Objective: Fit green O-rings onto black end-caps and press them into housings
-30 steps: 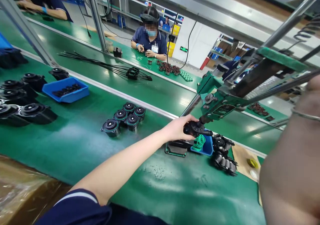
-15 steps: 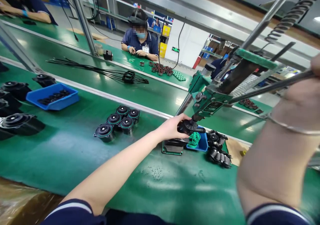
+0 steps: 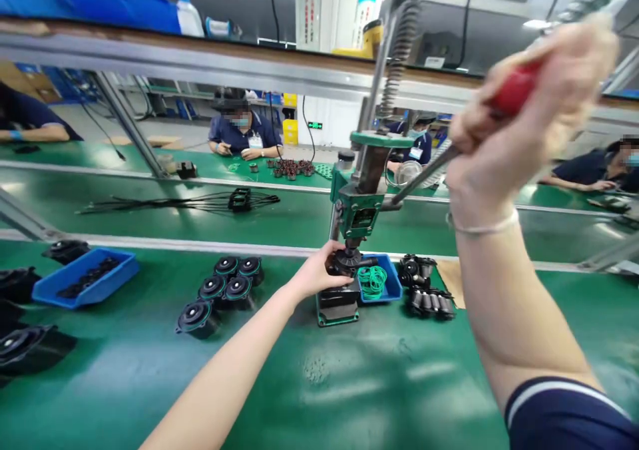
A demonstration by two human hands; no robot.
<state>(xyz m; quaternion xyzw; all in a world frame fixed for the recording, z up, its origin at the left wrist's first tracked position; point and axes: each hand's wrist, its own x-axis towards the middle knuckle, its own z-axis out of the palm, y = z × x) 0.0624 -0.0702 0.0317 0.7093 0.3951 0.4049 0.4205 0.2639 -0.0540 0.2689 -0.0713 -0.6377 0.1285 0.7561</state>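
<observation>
A green hand press (image 3: 358,205) stands on the green bench. My left hand (image 3: 319,271) is closed around a black round part (image 3: 348,261) seated under the press ram, on the press base (image 3: 337,307). My right hand (image 3: 519,110) is raised high at the right, fist closed on the red grip of the press lever (image 3: 512,89), whose steel rod runs down to the press head. A bracelet sits on that wrist.
A small blue tray (image 3: 387,282) with green rings lies right of the press, black parts (image 3: 428,289) beyond it. Several black round parts (image 3: 224,289) sit left, with a larger blue bin (image 3: 82,280). Other workers sit across the conveyor (image 3: 239,137).
The view has swung level and rightward. My right hand, earlier out of sight beyond its forearm, now shows gripping the red lever handle. My left hand stays on the black part.
</observation>
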